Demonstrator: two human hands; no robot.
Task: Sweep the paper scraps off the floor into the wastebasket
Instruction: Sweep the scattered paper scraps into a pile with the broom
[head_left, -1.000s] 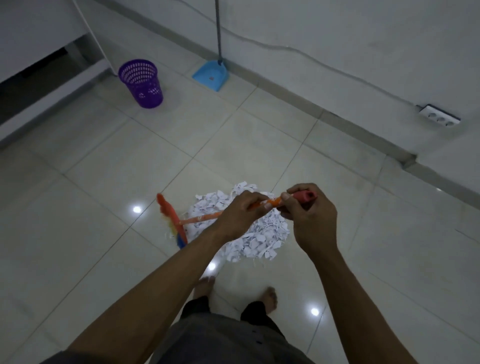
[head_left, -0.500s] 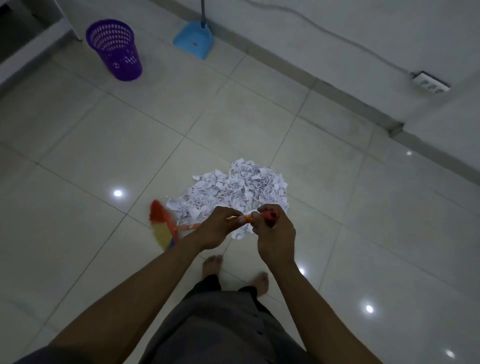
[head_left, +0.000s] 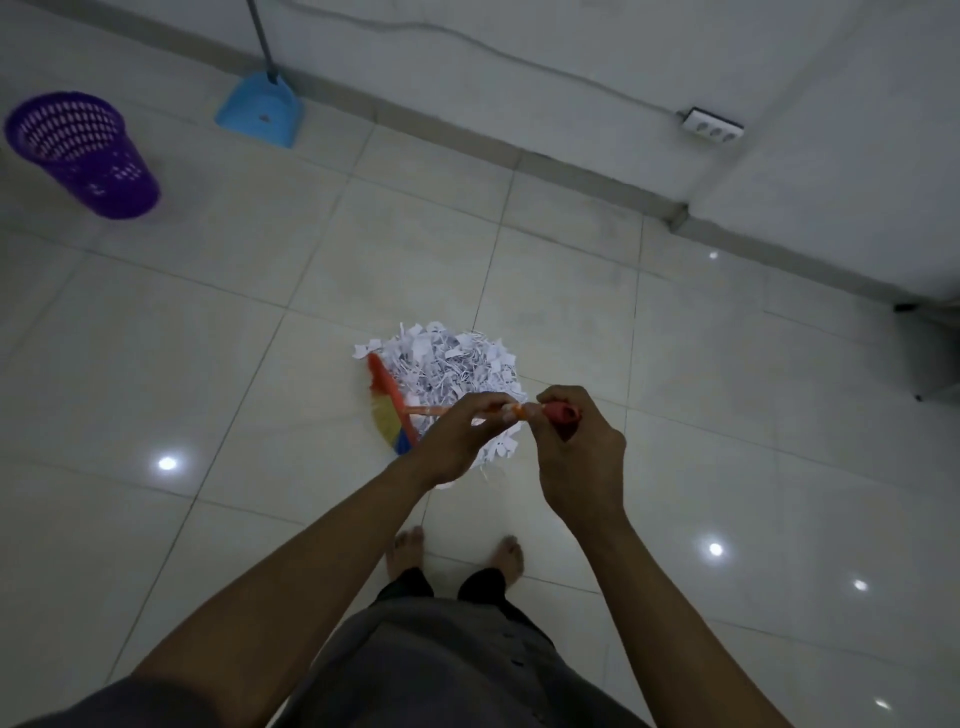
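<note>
Left hand and right hand both grip the little broom, right at its red end. The paper scraps are heaped mid-floor against the bristles, with the purple wastebasket well apart at the far-left edge. Scraps look feather-light and likely to scatter, so short, gentle strokes.

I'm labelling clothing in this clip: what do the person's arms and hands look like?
Both are bare: the left hand and right hand wear no gloves, and no ring or watch shows in the dim light. The forearms are uncovered. A dark grey sleeve shows on the left upper arm at the bottom edge; none shows on the right.
</note>
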